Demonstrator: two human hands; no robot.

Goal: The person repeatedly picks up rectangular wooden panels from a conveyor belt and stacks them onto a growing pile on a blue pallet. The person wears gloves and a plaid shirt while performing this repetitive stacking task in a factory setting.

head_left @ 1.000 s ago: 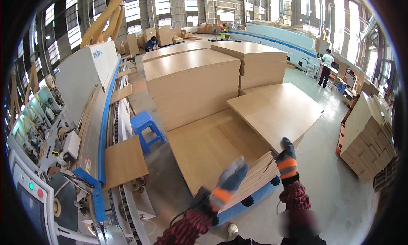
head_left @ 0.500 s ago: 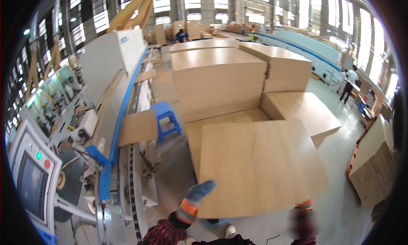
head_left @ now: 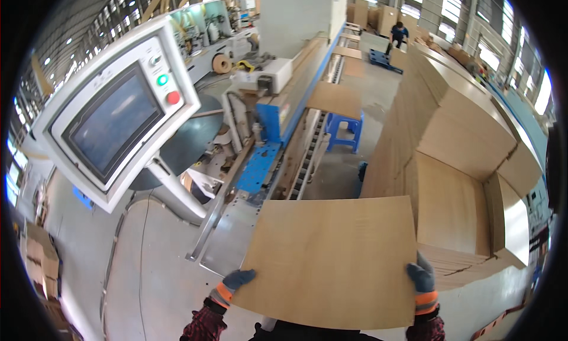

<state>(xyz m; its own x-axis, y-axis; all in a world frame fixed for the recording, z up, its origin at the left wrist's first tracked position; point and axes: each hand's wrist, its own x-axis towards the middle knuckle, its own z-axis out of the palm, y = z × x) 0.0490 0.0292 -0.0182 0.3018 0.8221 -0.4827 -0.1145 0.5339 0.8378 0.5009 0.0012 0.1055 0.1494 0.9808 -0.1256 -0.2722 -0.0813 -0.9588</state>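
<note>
A wide, light-brown wood panel (head_left: 331, 258) is held flat in front of me between both hands. My left hand (head_left: 236, 279), in a grey-blue glove with an orange cuff, grips its left edge near the close corner. On the opposite edge my right hand (head_left: 421, 277), gloved the same way, is closed around the side; its fingers are partly hidden beneath the board. The panel's far left part overlaps the metal infeed plate (head_left: 231, 231) of a long machine in this view; whether it touches cannot be made out.
Left stands a control panel (head_left: 112, 122) with a screen and green and red buttons. The machine's blue rail (head_left: 313, 81) runs away ahead. Another panel (head_left: 334, 98) lies by a blue stool (head_left: 345, 132). Tall board stacks (head_left: 467, 128) rise at right. A person (head_left: 397, 36) works far off.
My view has swung left toward the machine. The panel has come away from the stack into my hands, and my right hand, blurred before, now grips its right edge.
</note>
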